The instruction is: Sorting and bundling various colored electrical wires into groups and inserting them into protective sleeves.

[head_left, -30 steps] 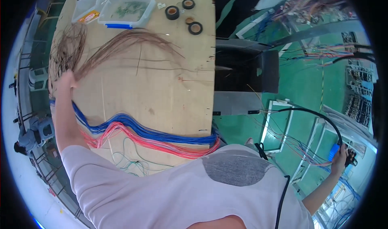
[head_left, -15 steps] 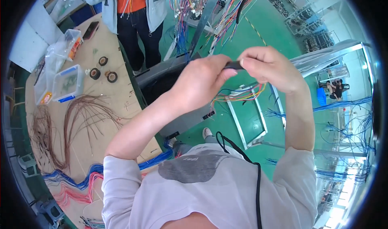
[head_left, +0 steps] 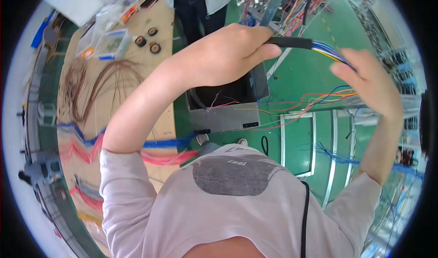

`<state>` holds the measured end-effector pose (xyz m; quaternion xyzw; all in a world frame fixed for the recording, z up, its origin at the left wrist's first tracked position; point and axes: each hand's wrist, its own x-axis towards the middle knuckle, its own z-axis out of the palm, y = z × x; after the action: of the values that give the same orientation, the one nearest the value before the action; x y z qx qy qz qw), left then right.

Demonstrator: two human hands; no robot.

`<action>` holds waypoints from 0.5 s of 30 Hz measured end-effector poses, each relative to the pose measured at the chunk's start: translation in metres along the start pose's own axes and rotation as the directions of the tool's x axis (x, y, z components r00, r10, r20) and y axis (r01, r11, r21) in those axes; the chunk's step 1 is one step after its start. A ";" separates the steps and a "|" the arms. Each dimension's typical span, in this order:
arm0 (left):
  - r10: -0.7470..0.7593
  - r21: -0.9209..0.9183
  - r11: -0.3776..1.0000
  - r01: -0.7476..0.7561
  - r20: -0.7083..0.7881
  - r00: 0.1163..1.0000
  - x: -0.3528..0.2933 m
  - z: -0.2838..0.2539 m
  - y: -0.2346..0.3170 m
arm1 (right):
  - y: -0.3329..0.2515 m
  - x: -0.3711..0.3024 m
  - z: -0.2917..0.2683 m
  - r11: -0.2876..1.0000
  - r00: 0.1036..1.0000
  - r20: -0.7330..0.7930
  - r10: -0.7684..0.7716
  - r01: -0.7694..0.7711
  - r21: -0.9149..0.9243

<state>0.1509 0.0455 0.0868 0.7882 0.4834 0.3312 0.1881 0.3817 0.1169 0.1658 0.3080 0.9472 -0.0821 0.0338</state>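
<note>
A length of black sleeving (head_left: 295, 43) stretches from my left hand (head_left: 230, 53), whose fingers are closed around its left part. Out of the sleeving's right end runs a bundle of blue, white and yellow wires (head_left: 329, 54). My right hand (head_left: 370, 78) pinches that bundle a little way from the sleeving. Below my right hand trail loose red, yellow and blue wire ends (head_left: 315, 100), spreading leftward over a grey open box (head_left: 223, 116). Part of the sleeving is hidden inside my left hand.
A wooden table (head_left: 157, 85) on the left carries tape rolls (head_left: 140, 41), a clear plastic bin (head_left: 112, 43), brown wires (head_left: 100, 85) and blue wires (head_left: 166, 143). Another person (head_left: 200, 12) stands beyond it. Hanging coloured wires (head_left: 301, 12) and a metal frame (head_left: 297, 173) are nearby.
My hands have moved apart, the right one farther right. More black sleeving and the coloured wires leaving it now show between them. The view has shifted, so the table and box appear moved.
</note>
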 end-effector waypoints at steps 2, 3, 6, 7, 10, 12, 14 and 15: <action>0.015 -0.079 0.997 -0.015 -0.001 1.000 0.009 0.013 0.014 | 0.014 -0.018 -0.004 0.913 0.953 -0.296 -0.069 0.180 0.367; 0.032 -0.072 0.997 -0.033 -0.005 0.999 0.017 0.019 0.021 | 0.020 -0.025 -0.014 0.911 0.954 -0.289 -0.078 0.186 0.368; 0.073 -0.082 0.994 -0.076 -0.043 0.996 0.035 0.035 0.045 | 0.044 -0.039 -0.037 0.994 0.996 0.075 0.044 -0.052 0.098; 0.085 -0.024 0.996 -0.086 -0.037 0.996 0.039 0.038 0.053 | 0.051 -0.045 -0.040 0.994 0.997 0.069 0.021 -0.028 0.102; 0.093 -0.136 0.985 -0.109 -0.114 0.989 0.049 0.049 0.076 | 0.065 -0.061 -0.048 0.993 0.998 0.043 -0.039 0.034 0.110; 0.025 -0.190 0.982 -0.023 0.009 1.000 0.058 0.043 0.095 | 0.071 -0.072 -0.054 0.991 0.997 0.017 -0.075 0.073 0.116; -0.025 -0.229 0.972 0.056 0.137 0.990 0.064 0.042 0.109 | 0.075 -0.081 -0.059 0.988 0.995 -0.018 -0.101 0.102 0.115; 0.007 -0.257 0.966 0.022 0.110 0.994 0.064 0.043 0.116 | 0.076 -0.084 -0.061 0.987 0.993 -0.035 -0.111 0.115 0.116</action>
<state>0.2757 0.0495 0.1495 0.7721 0.4283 0.3468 0.3164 0.4938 0.1397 0.2250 0.2564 0.9571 -0.1351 -0.0023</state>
